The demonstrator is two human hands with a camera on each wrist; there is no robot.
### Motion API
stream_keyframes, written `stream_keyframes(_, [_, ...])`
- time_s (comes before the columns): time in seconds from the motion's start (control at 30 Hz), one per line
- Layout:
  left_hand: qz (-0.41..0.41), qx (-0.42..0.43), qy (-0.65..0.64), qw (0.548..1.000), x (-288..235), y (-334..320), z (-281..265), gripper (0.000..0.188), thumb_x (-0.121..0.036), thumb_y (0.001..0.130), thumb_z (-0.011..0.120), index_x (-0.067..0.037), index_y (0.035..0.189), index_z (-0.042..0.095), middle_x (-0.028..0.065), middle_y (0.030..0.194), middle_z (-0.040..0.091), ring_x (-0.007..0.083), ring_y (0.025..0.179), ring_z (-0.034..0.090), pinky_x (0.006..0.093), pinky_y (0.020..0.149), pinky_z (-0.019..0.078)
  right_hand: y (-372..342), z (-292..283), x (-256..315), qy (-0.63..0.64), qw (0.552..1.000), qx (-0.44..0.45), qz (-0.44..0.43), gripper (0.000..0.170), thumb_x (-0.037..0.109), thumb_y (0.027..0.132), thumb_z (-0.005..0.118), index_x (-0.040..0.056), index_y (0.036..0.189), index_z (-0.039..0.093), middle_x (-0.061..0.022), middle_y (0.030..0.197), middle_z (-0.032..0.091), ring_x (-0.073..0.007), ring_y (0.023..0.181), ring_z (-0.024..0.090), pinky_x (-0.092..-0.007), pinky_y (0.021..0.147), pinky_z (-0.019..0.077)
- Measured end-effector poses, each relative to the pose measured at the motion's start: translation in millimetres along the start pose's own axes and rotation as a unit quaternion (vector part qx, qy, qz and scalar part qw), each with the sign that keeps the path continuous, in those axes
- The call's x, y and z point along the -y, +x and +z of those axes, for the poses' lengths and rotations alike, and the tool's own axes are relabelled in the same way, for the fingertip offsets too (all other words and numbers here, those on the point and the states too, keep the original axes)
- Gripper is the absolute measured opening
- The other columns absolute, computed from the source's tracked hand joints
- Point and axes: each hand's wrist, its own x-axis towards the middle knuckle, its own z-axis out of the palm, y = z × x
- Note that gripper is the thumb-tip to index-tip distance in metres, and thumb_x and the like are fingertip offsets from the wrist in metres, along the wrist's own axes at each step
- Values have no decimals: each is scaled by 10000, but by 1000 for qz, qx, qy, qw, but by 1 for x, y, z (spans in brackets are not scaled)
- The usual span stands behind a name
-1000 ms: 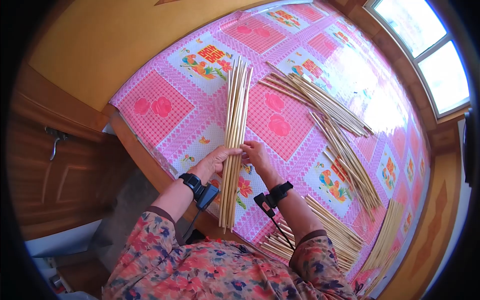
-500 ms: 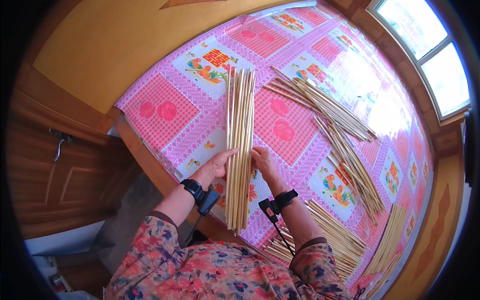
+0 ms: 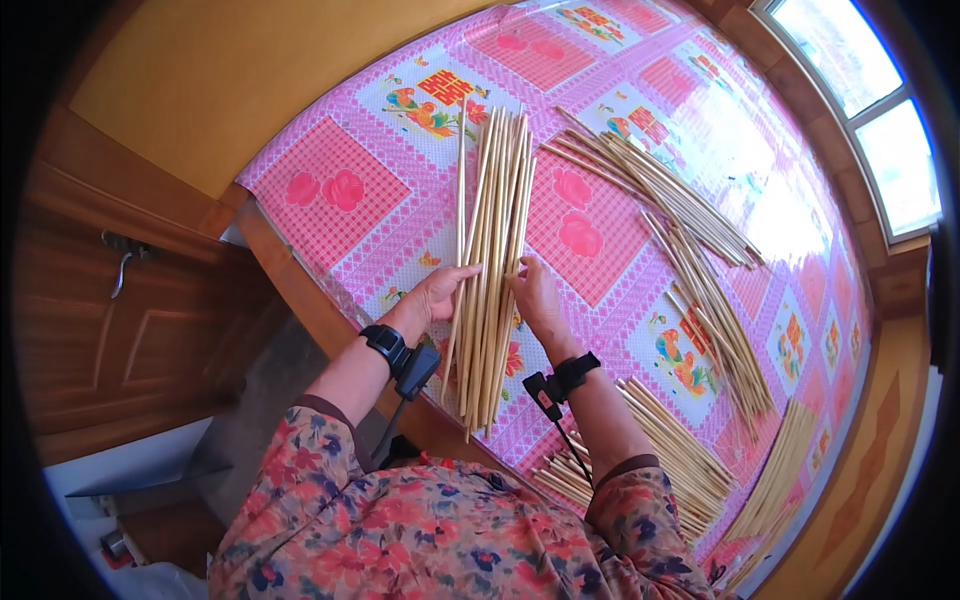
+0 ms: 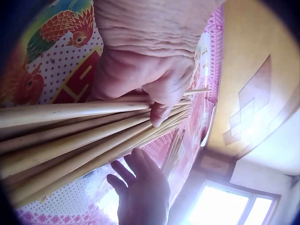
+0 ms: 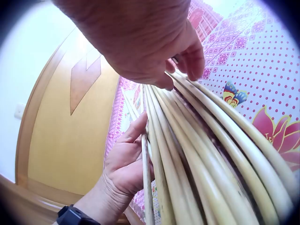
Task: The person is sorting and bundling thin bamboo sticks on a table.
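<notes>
Holding a loose bundle of sticks [image 3: 497, 235] between both hands, a person has it lengthwise over the left part of the counter [image 3: 298, 288]. The left hand [image 3: 435, 295] grips it from the left, thumb across the top; the right hand [image 3: 537, 300] has its fingertips bent at the right edge and appears to pinch the outer sticks there. The gathering looks partly done: most sticks lie side by side, but the far ends are uneven, one stray stick [image 3: 461, 180] stands off to the left, and no tie is visible. Evening up seems left to do.

To the right, more sticks lie on the patterned cloth [image 3: 345, 170]: a far pile [image 3: 685, 195] with splayed ends, a middle pile [image 3: 715, 320] just beside it, a near pile [image 3: 680, 450] partly hidden by the right forearm, and a slim right-hand pile [image 3: 775, 475]. Nothing blocks the bundle itself; the forearm hides part of the near pile, and glare from the window [image 3: 878, 115] washes out the cloth at far right.
</notes>
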Motion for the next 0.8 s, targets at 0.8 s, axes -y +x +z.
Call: stream_keyframes(0.8, [49,-123,-6,991,-17,-19,13,354,-241,877,381,22,1102,459,170,1006,558,277,899,571,437,781,471,-1,4,10,485,830,158,226,189,164,800,485,0,892,494,-60,693,544,-117,501,528,-227,430,451])
